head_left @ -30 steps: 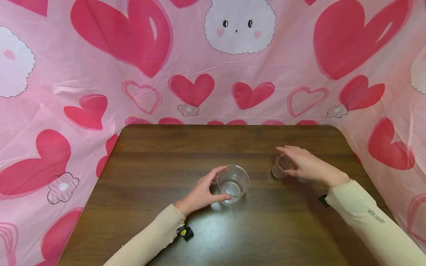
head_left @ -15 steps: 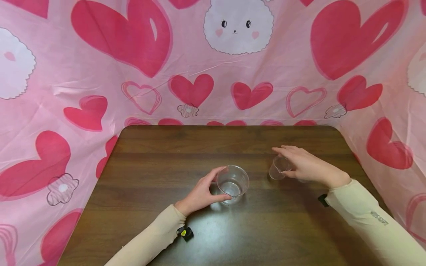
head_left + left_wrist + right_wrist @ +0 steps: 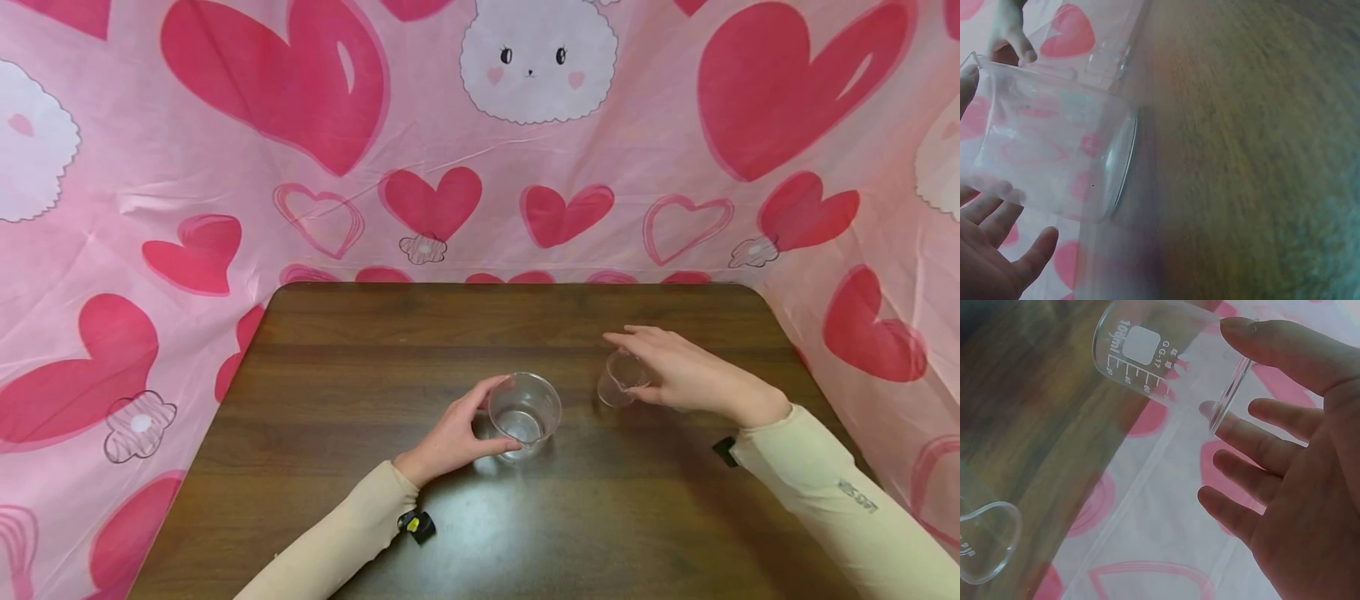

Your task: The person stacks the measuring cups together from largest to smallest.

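Observation:
A wide clear glass beaker (image 3: 536,417) stands upright on the table in the middle of the head view. My left hand (image 3: 453,435) holds it from the left, thumb near its spout and fingers around the far side. To the right, my right hand (image 3: 686,373) pinches a smaller clear beaker (image 3: 617,388) by its rim between thumb and a finger. White print on this small beaker (image 3: 1166,359) reads 100ml, with a measuring scale, in the right wrist view. Its other fingers (image 3: 1244,475) are spread beside the rim. A gap separates the two beakers.
Both beakers are over a dark brown wooden table (image 3: 360,375) with rounded back corners. Pink cloth (image 3: 315,125) printed with hearts surrounds its back and sides. Small black devices (image 3: 417,526) sit at the wrists.
My right hand has carried the small beaker a short way left, closer to the wide one. The left hand and the wide beaker have stayed in place.

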The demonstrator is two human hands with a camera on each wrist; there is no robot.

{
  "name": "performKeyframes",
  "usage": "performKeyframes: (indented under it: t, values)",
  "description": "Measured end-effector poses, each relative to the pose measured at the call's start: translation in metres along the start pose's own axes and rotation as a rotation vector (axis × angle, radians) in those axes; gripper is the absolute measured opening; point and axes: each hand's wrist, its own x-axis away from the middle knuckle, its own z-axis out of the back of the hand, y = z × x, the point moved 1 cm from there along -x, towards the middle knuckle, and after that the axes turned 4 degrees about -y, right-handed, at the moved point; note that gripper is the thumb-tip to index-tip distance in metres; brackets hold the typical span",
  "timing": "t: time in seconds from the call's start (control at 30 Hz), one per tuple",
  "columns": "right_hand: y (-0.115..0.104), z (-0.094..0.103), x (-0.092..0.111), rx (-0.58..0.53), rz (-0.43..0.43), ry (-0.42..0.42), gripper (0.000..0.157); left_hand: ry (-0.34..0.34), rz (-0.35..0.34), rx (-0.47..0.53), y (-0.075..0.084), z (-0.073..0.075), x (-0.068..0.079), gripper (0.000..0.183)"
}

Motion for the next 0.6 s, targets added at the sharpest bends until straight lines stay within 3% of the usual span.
performKeyframes:
  t: [0.6]
  values:
    - [-0.023,0.013,-0.008,0.048,0.079,0.038,0.079,0.009,-0.012,-0.002,0.0,0.001,0.0,0.087]
